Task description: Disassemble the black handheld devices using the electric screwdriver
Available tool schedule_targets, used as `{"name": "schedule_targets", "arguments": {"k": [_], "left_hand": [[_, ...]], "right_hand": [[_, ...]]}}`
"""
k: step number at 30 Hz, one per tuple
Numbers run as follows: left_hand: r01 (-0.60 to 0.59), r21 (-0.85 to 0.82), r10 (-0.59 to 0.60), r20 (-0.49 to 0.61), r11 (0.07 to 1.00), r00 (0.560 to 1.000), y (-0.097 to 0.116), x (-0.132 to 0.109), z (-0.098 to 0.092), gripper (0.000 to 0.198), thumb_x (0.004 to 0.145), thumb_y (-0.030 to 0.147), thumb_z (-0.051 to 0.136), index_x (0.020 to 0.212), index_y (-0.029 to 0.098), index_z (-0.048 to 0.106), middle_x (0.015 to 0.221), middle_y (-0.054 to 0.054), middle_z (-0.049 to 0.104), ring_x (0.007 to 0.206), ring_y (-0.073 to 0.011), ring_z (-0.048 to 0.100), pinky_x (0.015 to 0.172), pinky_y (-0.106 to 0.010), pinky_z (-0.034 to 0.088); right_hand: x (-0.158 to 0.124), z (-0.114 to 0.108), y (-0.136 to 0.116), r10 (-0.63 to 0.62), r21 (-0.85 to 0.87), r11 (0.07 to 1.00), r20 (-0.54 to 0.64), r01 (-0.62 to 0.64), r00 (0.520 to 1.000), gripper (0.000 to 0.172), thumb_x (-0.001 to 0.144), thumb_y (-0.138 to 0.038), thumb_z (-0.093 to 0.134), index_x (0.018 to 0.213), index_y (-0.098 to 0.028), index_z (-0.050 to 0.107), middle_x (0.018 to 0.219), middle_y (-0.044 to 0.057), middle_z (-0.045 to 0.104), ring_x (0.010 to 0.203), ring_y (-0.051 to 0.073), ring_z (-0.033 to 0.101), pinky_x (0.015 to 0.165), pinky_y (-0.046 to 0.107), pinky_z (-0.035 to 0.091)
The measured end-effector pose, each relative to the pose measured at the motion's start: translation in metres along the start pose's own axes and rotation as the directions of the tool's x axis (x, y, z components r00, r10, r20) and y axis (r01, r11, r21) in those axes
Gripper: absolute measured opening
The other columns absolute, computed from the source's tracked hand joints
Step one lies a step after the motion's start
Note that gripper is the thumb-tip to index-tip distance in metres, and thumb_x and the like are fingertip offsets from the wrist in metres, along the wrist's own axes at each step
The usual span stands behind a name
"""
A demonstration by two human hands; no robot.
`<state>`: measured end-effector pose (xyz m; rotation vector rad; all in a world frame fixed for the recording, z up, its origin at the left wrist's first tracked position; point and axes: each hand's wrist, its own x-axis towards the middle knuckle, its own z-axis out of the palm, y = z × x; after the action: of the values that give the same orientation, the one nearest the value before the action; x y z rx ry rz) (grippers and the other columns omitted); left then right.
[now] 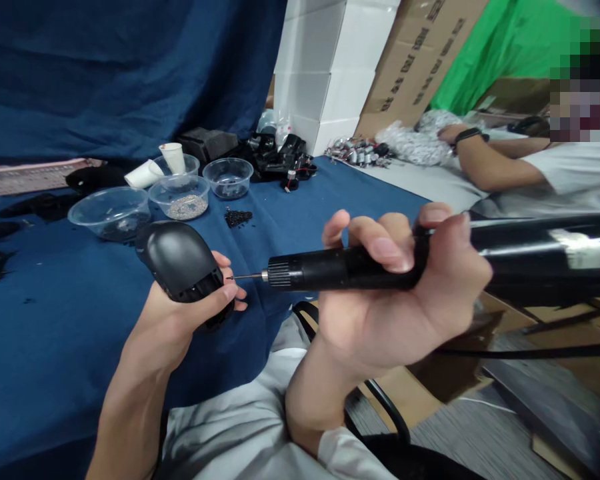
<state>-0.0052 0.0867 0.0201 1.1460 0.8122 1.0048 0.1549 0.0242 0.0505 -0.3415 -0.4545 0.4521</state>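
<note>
My left hand (180,313) is closed around a black rounded housing, shaped like a computer mouse (177,257), held above the blue cloth. In my right hand (390,300) lies a black electric screwdriver (350,268), gripped round its body and held level. Its thin bit (247,276) points left and reaches the fingertips of my left hand. Something small and dark sits at the bit's tip, perhaps a screw, too small to tell. The underside of the housing is hidden from me.
Clear plastic bowls (180,212) stand on the blue cloth (55,320), one with small metal pieces. A pile of black screws (238,217) lies nearby. White paper cups (173,159), dark plastic parts (290,157) and white boxes (325,73) are behind. A co-worker's arm (500,153) is at right.
</note>
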Motion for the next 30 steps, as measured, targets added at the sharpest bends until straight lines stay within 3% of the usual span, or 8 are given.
{"name": "schedule_targets", "arguments": {"k": [7, 13, 20, 23, 26, 30], "left_hand": [[0.04, 0.023, -0.04, 0.001, 0.999, 0.999, -0.001, -0.003, 0.006, 0.038, 0.069, 0.024, 0.106, 0.096, 0.019, 0.079, 0.076, 0.0, 0.079, 0.07, -0.0208, 0.083, 0.069, -0.026, 0.074], [0.028, 0.019, -0.027, -0.019, 0.999, 0.999, 0.0, -0.003, 0.009, 0.038, 0.067, 0.024, 0.106, 0.093, 0.019, 0.079, 0.075, 0.0, 0.079, 0.067, -0.0202, 0.082, 0.066, -0.025, 0.073], [0.017, 0.067, -0.014, -0.043, 0.998, 0.999, 0.0, -0.003, 0.009, 0.036, 0.07, 0.024, 0.103, 0.096, 0.018, 0.079, 0.077, -0.002, 0.081, 0.07, -0.0202, 0.083, 0.069, -0.024, 0.072], [0.009, 0.049, -0.008, -0.037, 0.999, 0.999, -0.003, 0.0, 0.009, 0.036, 0.068, 0.022, 0.103, 0.094, 0.017, 0.078, 0.077, -0.002, 0.082, 0.068, -0.0194, 0.081, 0.068, -0.024, 0.071], [0.022, -0.005, -0.022, -0.017, 1.0, 1.0, -0.01, 0.003, 0.011, 0.036, 0.066, 0.021, 0.103, 0.093, 0.017, 0.08, 0.077, -0.002, 0.082, 0.067, -0.0193, 0.08, 0.065, -0.024, 0.069], [0.053, -0.024, -0.052, 0.067, 0.998, 0.996, -0.019, 0.004, 0.018, 0.031, 0.064, 0.02, 0.1, 0.089, 0.015, 0.08, 0.074, -0.002, 0.081, 0.066, -0.0184, 0.078, 0.063, -0.024, 0.066]], "right_hand": [[-0.001, -0.001, 0.007, -0.025, 0.081, 0.997, 0.098, 0.017, 0.995, 0.016, 0.1, -0.022, 0.075, 0.086, -0.024, 0.068, 0.064, -0.011, 0.044, 0.058, 0.006, 0.053, 0.087, 0.03, 0.073], [-0.001, -0.002, 0.008, -0.075, -0.033, 0.996, 0.134, 0.08, 0.988, 0.015, 0.098, -0.029, 0.077, 0.09, -0.029, 0.064, 0.063, -0.011, 0.034, 0.054, 0.01, 0.048, 0.086, 0.034, 0.072], [0.001, -0.002, 0.017, -0.097, -0.049, 0.993, 0.196, 0.109, 0.976, 0.017, 0.097, -0.027, 0.077, 0.092, -0.029, 0.062, 0.062, -0.012, 0.037, 0.054, 0.009, 0.048, 0.086, 0.035, 0.072], [-0.001, -0.002, 0.019, -0.119, -0.029, 0.991, 0.284, 0.132, 0.952, 0.02, 0.095, -0.026, 0.081, 0.094, -0.029, 0.061, 0.06, -0.013, 0.04, 0.051, 0.009, 0.05, 0.073, 0.03, 0.069], [-0.007, -0.004, 0.009, -0.074, -0.085, 0.99, 0.339, 0.109, 0.938, 0.022, 0.097, -0.023, 0.083, 0.097, -0.029, 0.062, 0.063, -0.013, 0.05, 0.047, 0.008, 0.048, 0.054, 0.025, 0.056], [-0.015, -0.005, -0.014, 0.034, -0.279, 0.957, 0.399, 0.086, 0.917, 0.023, 0.101, -0.027, 0.086, 0.098, -0.031, 0.064, 0.066, -0.012, 0.057, 0.047, 0.01, 0.052, 0.052, 0.029, 0.052]]}}
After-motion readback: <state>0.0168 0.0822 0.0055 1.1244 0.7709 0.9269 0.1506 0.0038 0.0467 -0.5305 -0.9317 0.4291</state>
